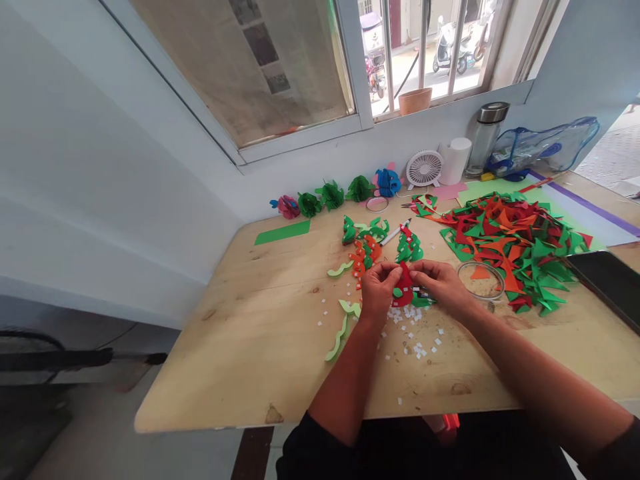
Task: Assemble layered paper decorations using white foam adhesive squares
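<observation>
Over the wooden table, my left hand (pixel 381 287) and my right hand (pixel 440 285) meet at a red paper cut-out (pixel 405 275). The fingers of both are pinched at its upper part. White bits and some green show on and around the piece. Beneath and in front of it lie many small white paper squares (pixel 413 333). Just beyond my fingers is a green paper tree shape (pixel 410 247) with red at its top and white squares on it. Orange and green wavy paper pieces (pixel 365 257) sit left of that, and a pale green wavy strip (pixel 340 337) lies near my left forearm.
A big heap of red, orange and green paper scraps (pixel 520 240) covers the right side, with a tape roll (pixel 481 280) and a black phone (pixel 610 283) beside it. Along the wall stand folded paper figures (pixel 333 195), a small fan (pixel 424 169) and a glass bottle (pixel 486 140).
</observation>
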Tool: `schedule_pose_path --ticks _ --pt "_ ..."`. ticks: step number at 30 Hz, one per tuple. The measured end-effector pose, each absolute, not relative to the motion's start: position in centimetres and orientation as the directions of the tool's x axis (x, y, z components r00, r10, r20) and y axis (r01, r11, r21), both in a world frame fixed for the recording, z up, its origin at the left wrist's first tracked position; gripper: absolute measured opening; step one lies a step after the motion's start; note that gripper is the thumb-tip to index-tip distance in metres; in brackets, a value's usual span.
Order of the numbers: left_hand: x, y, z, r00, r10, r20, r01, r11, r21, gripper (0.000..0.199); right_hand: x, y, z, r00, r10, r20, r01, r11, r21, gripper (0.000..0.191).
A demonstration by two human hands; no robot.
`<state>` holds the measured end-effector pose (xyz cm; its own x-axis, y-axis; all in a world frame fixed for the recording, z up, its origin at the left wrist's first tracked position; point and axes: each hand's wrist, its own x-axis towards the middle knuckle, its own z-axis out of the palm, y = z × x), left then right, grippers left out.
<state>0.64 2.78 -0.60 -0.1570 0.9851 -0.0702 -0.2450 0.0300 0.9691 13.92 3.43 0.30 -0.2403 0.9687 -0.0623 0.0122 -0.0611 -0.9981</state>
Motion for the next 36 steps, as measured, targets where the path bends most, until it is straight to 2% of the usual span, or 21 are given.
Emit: schedule_pose_path --ticks 10,19,27,32,36 --pt "0.79 2.71 -0.51 -0.025 0.996 -0.080 -0.336 0.067 0.939 0.020 14.24 3.41 0.70 -0.194 0.979 -0.057 0.032 -0.052 -0.998 0.027" --pt "0.61 2.84 -0.76 -0.008 0.997 -0.077 -0.388 0.068 0.919 0.022 14.22 3.56 0.25 -0.188 0.979 -0.074 0.014 -0.073 -0.997 0.026" --pt "0.77 2.62 -0.60 -0.083 0.996 -0.033 -0.240 0.012 0.971 0.018 14.07 3.40 0.64 -0.148 0.985 -0.088 0.022 -0.086 -0.996 0.026" --pt "0.71 2.64 -0.96 -0.042 0.999 0.031 -0.127 -0.037 0.991 0.015 14.03 3.45 0.89 -0.132 0.990 -0.056 0.015 -0.055 -0.998 0.024" --pt "0.69 2.67 -1.10 -0.009 0.998 0.057 -0.102 -0.058 0.993 0.015 13.97 3.50 0.85 -0.142 0.989 -0.043 0.017 -0.041 -0.999 0.022"
